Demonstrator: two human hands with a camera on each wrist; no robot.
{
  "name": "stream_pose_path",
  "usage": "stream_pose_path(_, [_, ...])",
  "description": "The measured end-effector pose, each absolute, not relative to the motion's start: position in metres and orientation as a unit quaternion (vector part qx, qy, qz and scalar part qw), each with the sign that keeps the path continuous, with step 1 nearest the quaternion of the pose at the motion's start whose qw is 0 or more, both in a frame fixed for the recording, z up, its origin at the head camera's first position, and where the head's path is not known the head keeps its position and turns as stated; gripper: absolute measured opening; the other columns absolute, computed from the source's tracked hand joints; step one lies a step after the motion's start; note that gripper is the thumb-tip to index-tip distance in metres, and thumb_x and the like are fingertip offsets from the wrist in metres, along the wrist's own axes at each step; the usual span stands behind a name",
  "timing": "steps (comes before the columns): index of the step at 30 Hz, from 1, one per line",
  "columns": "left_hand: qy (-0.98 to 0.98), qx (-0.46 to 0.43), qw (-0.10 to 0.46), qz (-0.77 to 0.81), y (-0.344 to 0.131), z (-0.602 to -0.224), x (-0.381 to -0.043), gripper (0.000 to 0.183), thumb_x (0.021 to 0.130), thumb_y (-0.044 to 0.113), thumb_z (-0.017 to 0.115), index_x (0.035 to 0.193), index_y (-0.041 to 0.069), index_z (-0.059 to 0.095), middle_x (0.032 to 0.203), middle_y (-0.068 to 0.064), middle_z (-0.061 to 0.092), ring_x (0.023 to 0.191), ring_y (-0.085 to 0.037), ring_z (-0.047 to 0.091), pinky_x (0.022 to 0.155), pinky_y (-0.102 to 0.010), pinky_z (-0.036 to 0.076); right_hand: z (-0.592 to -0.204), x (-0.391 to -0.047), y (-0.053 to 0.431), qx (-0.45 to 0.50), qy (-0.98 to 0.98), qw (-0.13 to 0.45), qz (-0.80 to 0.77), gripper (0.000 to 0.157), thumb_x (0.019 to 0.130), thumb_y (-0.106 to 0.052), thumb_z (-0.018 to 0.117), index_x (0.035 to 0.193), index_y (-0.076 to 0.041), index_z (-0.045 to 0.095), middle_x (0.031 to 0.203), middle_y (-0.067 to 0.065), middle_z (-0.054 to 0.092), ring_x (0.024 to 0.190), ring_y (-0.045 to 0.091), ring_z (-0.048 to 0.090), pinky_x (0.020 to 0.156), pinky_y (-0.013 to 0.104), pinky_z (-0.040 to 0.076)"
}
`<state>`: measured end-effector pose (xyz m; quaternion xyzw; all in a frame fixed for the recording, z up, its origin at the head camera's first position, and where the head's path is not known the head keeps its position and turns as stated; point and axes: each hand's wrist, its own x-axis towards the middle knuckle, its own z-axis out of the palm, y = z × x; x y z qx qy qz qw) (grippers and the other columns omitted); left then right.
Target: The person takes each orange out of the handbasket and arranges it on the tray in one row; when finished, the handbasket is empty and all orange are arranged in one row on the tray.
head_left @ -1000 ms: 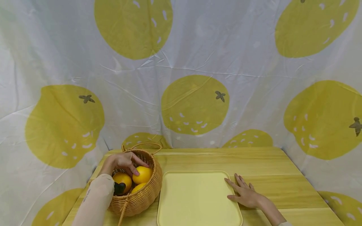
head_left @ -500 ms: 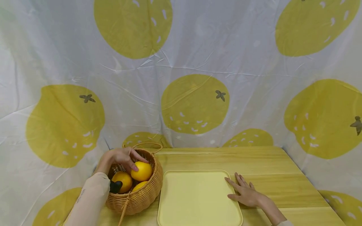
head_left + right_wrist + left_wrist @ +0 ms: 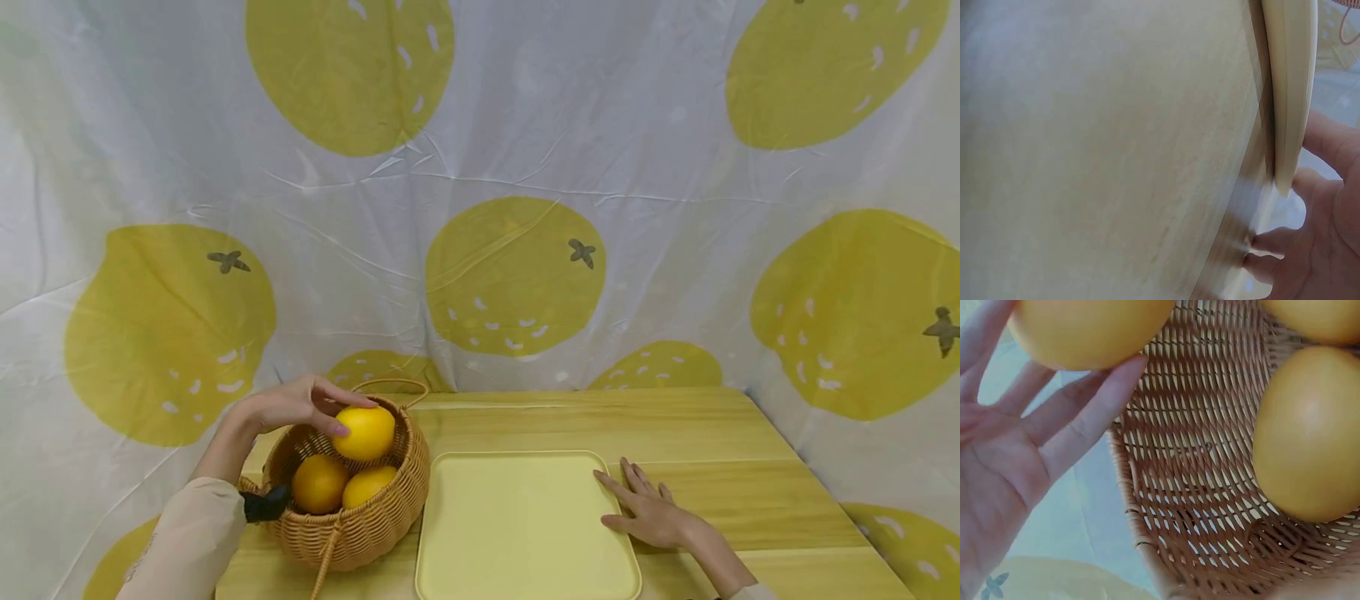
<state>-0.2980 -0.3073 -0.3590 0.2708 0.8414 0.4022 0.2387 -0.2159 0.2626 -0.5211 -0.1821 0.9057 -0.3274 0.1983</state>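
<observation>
In the head view, my left hand (image 3: 296,406) holds a smooth, rounded yellow-orange orange (image 3: 365,433) between thumb and fingers, over the wicker basket (image 3: 408,483). Below it, two more oranges lie inside: a darker one (image 3: 319,484) and a yellower one (image 3: 369,486). The left wrist view shows the held orange (image 3: 1088,328) at the fingertips, above the woven wall (image 3: 1191,444). My right hand (image 3: 652,512) has its fingers spread at the right edge of the pale yellow tray (image 3: 525,529). Thumb and index finger touch the tray rim (image 3: 1294,94); the other fingers rest on the table.
The wooden table (image 3: 697,433) carries the basket at the left, close beside the tray. The basket's thin handles (image 3: 327,554) stick out at front and back. A white curtain (image 3: 510,167) printed with large yellow fruits hangs behind and at both sides.
My left hand has lifted its orange up and slightly leftward from the basket's inside, uncovering more of the other two. The right hand and the tray stay put.
</observation>
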Motion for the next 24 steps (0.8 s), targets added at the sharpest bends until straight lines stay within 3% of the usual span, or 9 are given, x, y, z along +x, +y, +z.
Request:
stream_pose_path(1, [0.84,0.271,0.234,0.408,-0.31,-0.358,-0.296,0.05,0.094,0.019,0.076,0.142,0.014,0.065,0.151,-0.013,0.058,0.149,-0.05,0.036,0.103,-0.024,0.051,-0.521,-0.216,0.262,-0.182,0.906,0.199,-0.327,0.075,0.105,-0.041,0.058,0.164,-0.008,0.024,0.165,0.039,-0.015,0.151,0.062,-0.017,0.104,0.089,-0.012])
stream_pose_path(2, [0.839,0.271,0.226,0.413,-0.311,-0.357,-0.294,0.05,0.094,0.019,0.076,0.142,0.015,0.065,0.152,-0.012,0.057,0.151,-0.041,0.039,0.108,-0.03,0.051,-0.522,-0.216,0.262,-0.182,0.905,0.2,-0.329,0.075,0.105,-0.04,0.058,0.164,-0.008,0.024,0.165,0.039,-0.015,0.151,0.062,-0.017,0.104,0.089,-0.012])
stream_pose_path(4, [0.835,0.275,0.21,0.428,-0.314,-0.355,-0.29,0.051,0.094,0.017,0.075,0.144,0.014,0.064,0.153,-0.012,0.056,0.149,-0.021,0.045,0.107,-0.03,0.051,-0.522,-0.217,0.263,-0.182,0.904,0.201,-0.331,0.076,0.105,-0.041,0.058,0.164,-0.008,0.024,0.165,0.039,-0.016,0.15,0.062,-0.017,0.104,0.089,-0.012])
stream_pose_path(8, [0.814,0.264,0.192,0.481,-0.315,-0.35,-0.285,0.053,0.097,0.01,0.071,0.148,0.009,0.058,0.149,0.0,0.061,0.128,0.005,0.057,0.103,-0.033,0.055,-0.523,-0.217,0.263,-0.18,0.904,0.201,-0.331,0.076,0.105,-0.04,0.058,0.164,-0.008,0.023,0.165,0.039,-0.016,0.15,0.062,-0.018,0.104,0.089,-0.013])
stream_pose_path(9, [0.806,0.258,0.192,0.497,-0.315,-0.35,-0.283,0.054,0.098,0.008,0.07,0.15,0.007,0.055,0.148,0.002,0.062,0.126,0.001,0.061,0.099,-0.027,0.056,-0.522,-0.217,0.263,-0.18,0.904,0.2,-0.331,0.075,0.105,-0.04,0.058,0.164,-0.008,0.023,0.165,0.039,-0.016,0.15,0.062,-0.018,0.104,0.089,-0.013])
stream_pose_path(13, [0.78,0.229,0.188,0.551,-0.311,-0.351,-0.274,0.055,0.1,0.006,0.066,0.153,0.006,0.05,0.14,0.01,0.066,0.116,-0.015,0.07,0.093,-0.035,0.061,-0.521,-0.216,0.263,-0.177,0.905,0.203,-0.331,0.076,0.105,-0.04,0.058,0.164,-0.008,0.024,0.165,0.039,-0.016,0.151,0.061,-0.018,0.105,0.088,-0.013])
stream_pose_path(18, [0.751,0.194,0.171,0.607,-0.299,-0.352,-0.255,0.054,0.101,0.006,0.065,0.153,0.012,0.052,0.14,0.019,0.061,0.103,-0.014,0.07,0.083,-0.031,0.062,-0.522,-0.216,0.262,-0.179,0.905,0.202,-0.328,0.076,0.105,-0.041,0.058,0.164,-0.008,0.023,0.165,0.039,-0.016,0.151,0.061,-0.017,0.104,0.089,-0.012])
stream_pose_path(24, [0.716,0.182,0.117,0.664,-0.275,-0.355,-0.232,0.052,0.102,0.003,0.062,0.152,0.016,0.054,0.139,0.021,0.06,0.116,-0.009,0.068,0.09,-0.029,0.062,-0.521,-0.215,0.263,-0.181,0.903,0.201,-0.332,0.076,0.105,-0.04,0.057,0.164,-0.006,0.023,0.164,0.039,-0.017,0.15,0.061,-0.018,0.104,0.088,-0.014])
